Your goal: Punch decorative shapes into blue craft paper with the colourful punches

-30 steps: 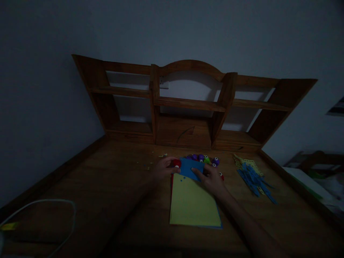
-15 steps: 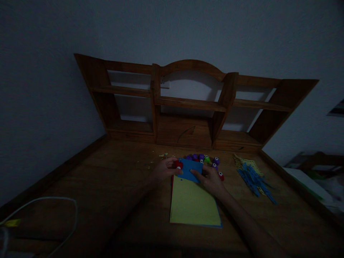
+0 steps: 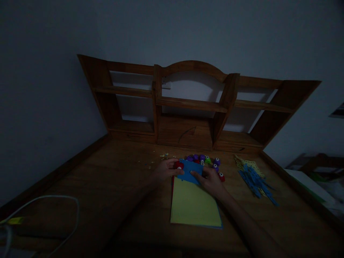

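The room is dim. My left hand [image 3: 167, 170] is closed around a small red paper punch [image 3: 178, 165] at the left edge of a blue sheet [image 3: 191, 170]. My right hand [image 3: 210, 181] pinches that blue sheet at its right side, thumb on top. The blue sheet lies over the far end of a yellow sheet [image 3: 194, 208] that tops a small stack of coloured paper on the wooden desk [image 3: 113, 186]. Several small purple, green and red punches [image 3: 205, 159] sit in a row just beyond the blue sheet.
A pile of blue and yellow punched paper strips [image 3: 252, 176] lies to the right. Tiny paper bits [image 3: 161, 157] are scattered left of the punches. A wooden shelf unit [image 3: 188, 104] stands at the desk's back. A white cable [image 3: 53, 215] loops at the near left.
Both hands and the blue sheet stay nearly in place; my right hand's fingers have shifted slightly on the sheet. The view has drifted a little.
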Available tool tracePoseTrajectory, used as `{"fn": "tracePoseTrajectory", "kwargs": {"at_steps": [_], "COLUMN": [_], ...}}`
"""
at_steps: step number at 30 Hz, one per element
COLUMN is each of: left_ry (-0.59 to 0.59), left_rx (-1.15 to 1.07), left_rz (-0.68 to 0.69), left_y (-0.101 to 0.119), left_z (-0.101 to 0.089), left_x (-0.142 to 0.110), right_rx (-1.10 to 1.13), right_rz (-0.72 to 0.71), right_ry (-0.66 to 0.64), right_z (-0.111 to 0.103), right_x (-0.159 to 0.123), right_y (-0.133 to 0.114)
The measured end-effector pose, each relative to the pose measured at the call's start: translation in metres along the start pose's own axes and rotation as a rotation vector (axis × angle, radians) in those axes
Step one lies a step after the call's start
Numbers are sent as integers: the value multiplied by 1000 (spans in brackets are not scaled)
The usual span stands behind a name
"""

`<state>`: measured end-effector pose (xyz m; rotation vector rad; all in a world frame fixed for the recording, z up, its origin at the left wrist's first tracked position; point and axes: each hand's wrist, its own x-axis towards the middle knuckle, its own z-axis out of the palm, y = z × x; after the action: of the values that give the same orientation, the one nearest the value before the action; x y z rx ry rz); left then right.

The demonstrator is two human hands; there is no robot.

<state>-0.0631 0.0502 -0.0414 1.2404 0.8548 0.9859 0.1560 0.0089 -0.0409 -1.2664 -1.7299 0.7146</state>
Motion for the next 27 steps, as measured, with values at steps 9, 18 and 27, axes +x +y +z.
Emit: {"fn": "tracePoseTrajectory", "kwargs": {"at_steps": [9,18,27], "left_ry": [-12,26,10], "left_rx": [6,26,22], "left_rz": [8,26,0], "left_y": [3,-1,4], "left_z": [2,5,13], "left_x": [-4,-3,-9], "right_rx": [42,61,22], "right_rz": [11,43,37], "right_ry": [17,26,-56], "right_z": [0,3,5], "right_x": [-2,-3,-6], "right_y": [-10,-13,-10]}}
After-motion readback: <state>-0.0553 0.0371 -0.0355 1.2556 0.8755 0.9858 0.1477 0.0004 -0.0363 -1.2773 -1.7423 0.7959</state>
